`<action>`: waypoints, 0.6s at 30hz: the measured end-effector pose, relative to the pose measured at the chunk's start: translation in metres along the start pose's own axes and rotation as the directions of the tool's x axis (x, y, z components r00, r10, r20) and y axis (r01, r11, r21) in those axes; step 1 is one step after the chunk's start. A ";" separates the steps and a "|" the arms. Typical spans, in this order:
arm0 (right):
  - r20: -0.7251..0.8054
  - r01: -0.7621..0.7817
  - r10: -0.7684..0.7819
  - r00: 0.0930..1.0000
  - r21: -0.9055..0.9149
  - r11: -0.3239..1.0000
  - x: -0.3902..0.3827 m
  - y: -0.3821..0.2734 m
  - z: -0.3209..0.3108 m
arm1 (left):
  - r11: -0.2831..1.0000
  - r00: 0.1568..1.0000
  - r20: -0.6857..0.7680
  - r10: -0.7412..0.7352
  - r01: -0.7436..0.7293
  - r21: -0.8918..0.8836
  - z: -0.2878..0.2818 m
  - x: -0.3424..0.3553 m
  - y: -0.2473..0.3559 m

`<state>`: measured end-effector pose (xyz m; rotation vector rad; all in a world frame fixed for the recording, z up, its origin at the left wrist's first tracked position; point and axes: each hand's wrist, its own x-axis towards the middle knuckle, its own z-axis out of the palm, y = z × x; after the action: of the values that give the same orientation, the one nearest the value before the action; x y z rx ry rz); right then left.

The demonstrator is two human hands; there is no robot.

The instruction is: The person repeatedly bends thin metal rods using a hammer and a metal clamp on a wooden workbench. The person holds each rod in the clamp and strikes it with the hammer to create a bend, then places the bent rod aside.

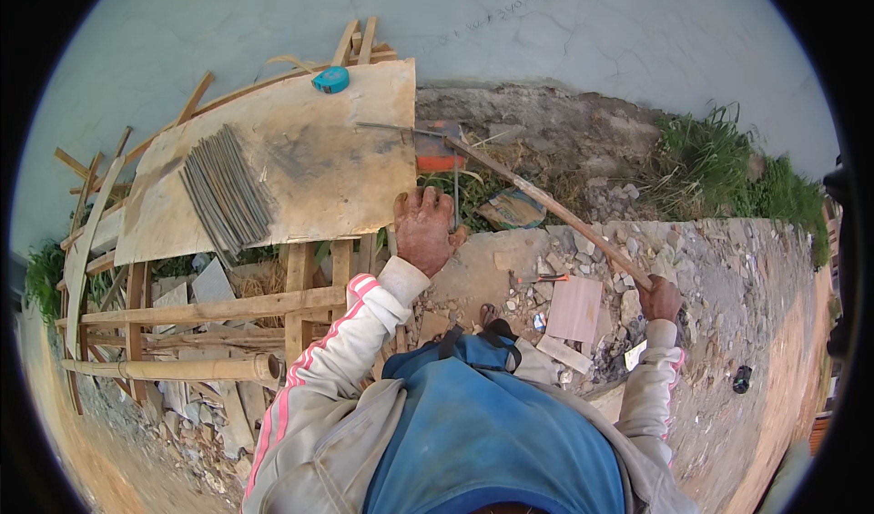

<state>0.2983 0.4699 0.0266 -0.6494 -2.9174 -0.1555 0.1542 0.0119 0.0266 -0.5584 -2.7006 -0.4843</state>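
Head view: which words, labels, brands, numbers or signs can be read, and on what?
Wall: faint dark handwriting near the top; not transcribed here.
Tape measure: any lettering is too small to read.
Bag: any print is too blurred to read.

Long bar [564, 213]: brown, matt, worn; wood or rusted metal, can't tell. Rod bundle [226, 191]: dull grey metal, matt, no shine. Sheet [328, 150] under it: wood-based, prob. ply, matt w/ dark stains & rough edges. Tape measure [330, 80]: teal plastic, smooth, semi-gloss. Frame timber [209, 308]: bare sawn wood, unfin.; bamboo pole [182, 369] smoother, slight sheen. Jacket [323, 355] & shirt [492, 423]: soft matt cloth. Wall [364, 4]: matt, cracked, plaster-like. Rubble [692, 264]: rough stone, v. dusty.
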 end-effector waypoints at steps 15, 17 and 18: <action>0.144 -0.140 0.130 0.981 0.062 0.988 -0.095 -0.051 -0.027 | 0.974 0.991 -0.028 0.130 -0.133 -0.186 -0.010 0.002 -0.054; 0.132 -0.152 0.142 0.981 0.074 0.986 -0.105 -0.058 -0.029 | 0.967 0.990 -0.057 0.127 -0.136 -0.217 -0.007 0.000 -0.058; 0.145 -0.171 0.159 0.976 0.071 0.983 -0.111 -0.063 -0.031 | 0.964 0.992 -0.051 0.119 -0.127 -0.232 -0.007 -0.001 -0.061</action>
<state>0.3745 0.3637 0.0341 -0.9191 -2.9634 0.0316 0.1300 -0.0441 0.0166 -0.7678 -2.5707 -0.7779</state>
